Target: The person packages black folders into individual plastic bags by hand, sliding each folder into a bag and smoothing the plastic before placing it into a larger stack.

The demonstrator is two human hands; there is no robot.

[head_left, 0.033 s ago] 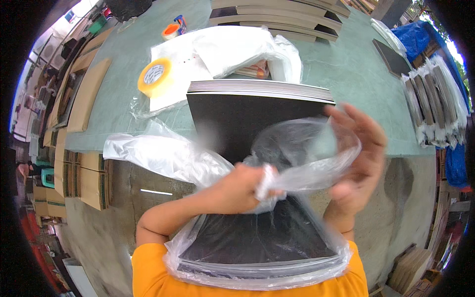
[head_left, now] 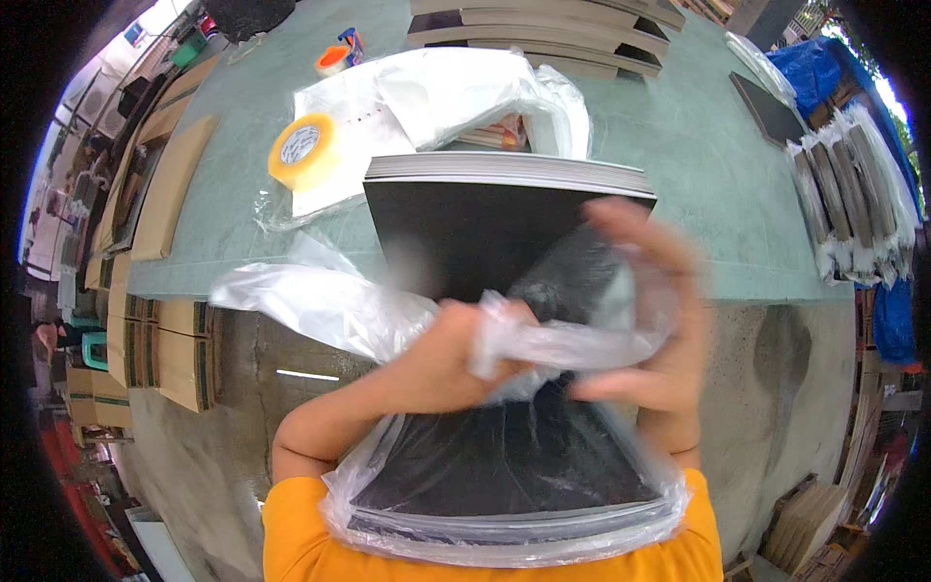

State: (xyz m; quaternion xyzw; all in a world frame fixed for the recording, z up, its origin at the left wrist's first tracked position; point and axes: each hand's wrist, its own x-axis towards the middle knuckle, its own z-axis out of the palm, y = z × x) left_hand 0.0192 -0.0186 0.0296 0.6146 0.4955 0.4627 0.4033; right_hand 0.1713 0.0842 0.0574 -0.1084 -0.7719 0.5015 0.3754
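A stack of black boards in a clear plastic bag [head_left: 499, 470] rests against my body, the plastic bunched near its far end. My left hand [head_left: 441, 359] is closed on the gathered plastic. Blurred by motion, my right hand [head_left: 664, 310] curves with thumb and fingers apart beside a loose loop of the bag; whether the film touches its palm I cannot tell. Loose white plastic film [head_left: 310, 301] trails out to the left of my left hand. Just beyond both hands, another stack of black boards [head_left: 446, 228] with pale edges is on the green table.
Behind that stack lie white plastic sheets [head_left: 446, 82] and a roll of clear yellowish tape [head_left: 300, 147]. A tape dispenser [head_left: 339, 55] sits farther back. More stacked boards [head_left: 543, 34] stand at the far edge, with plastic-wrapped packs [head_left: 853, 189] on the right. Cartons [head_left: 181, 354] stand at the left.
My right hand has swung left and inward, toward my left hand, and the plastic loop beside it has narrowed. My left hand has shifted slightly left, still gripping the plastic.
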